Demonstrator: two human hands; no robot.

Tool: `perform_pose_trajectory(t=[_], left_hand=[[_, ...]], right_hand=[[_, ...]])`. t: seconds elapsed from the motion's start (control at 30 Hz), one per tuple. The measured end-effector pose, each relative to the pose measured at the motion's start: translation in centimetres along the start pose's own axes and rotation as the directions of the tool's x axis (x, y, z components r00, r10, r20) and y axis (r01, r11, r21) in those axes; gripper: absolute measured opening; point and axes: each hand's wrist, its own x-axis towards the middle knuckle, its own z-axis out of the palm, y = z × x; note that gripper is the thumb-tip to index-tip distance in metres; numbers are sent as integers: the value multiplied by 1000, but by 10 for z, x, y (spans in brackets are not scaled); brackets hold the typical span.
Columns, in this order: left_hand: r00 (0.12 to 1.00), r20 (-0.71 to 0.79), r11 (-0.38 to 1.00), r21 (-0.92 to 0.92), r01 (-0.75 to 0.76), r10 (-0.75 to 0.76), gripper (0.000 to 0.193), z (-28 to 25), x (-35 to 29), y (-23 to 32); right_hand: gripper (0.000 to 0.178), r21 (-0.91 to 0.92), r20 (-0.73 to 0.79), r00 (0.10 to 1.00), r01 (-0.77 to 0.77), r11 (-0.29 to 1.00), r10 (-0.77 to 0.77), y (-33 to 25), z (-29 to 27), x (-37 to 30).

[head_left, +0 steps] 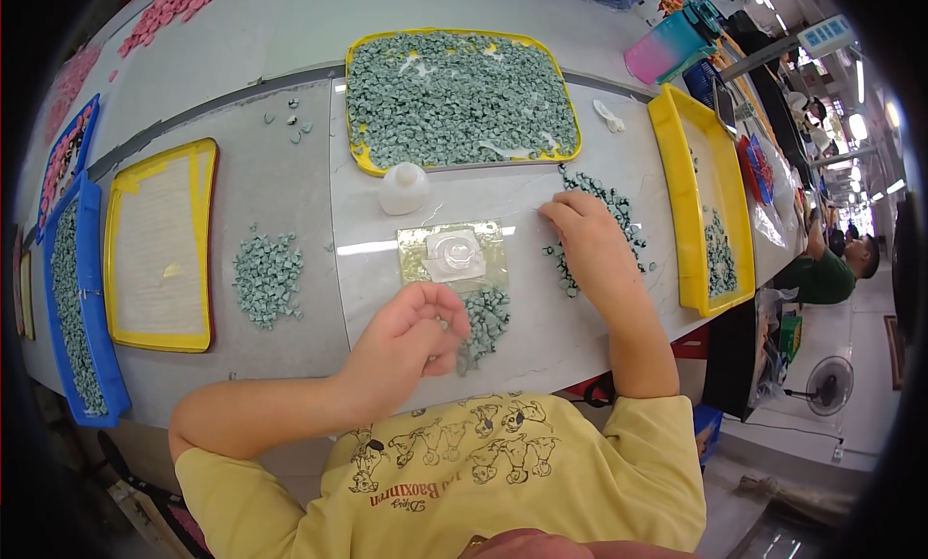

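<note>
My left hand (411, 332) is curled just in front of a clear mat (414, 255), its fingers bent toward the thumb; whatever they may hold is hidden. A small round clear dish on a white square pad (457, 257) lies on that mat. Beside the left fingertips is a pile of small grey-green pieces (488, 325), partly covered by the hand. Further right, my right hand (592, 238) reaches over another pile of green pieces with dark parts (623, 211). Its fingers are drawn together at the pile's left edge, and anything pinched there is too small to make out.
A yellow-rimmed tray heaped with green pieces (459, 100) stands at the back, a white bottle (403, 189) before it. At right is a yellow bin (688, 221). Leftward are a loose pile (267, 277), a yellow-rimmed tray (159, 245) and a blue bin (92, 298).
</note>
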Motion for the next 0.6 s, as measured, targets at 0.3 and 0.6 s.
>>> perform_pose_trajectory(t=[0.3,0.6], left_hand=[[998,-20,998,-27,-60,60,15,-14,4,12],[998,1,992,109,-67,67,26,-12,9,5]], right_hand=[[20,109,38,996,-85,990,81,-15,8,1],[21,466,-240,949,297,833,-204,-55,9,-5]])
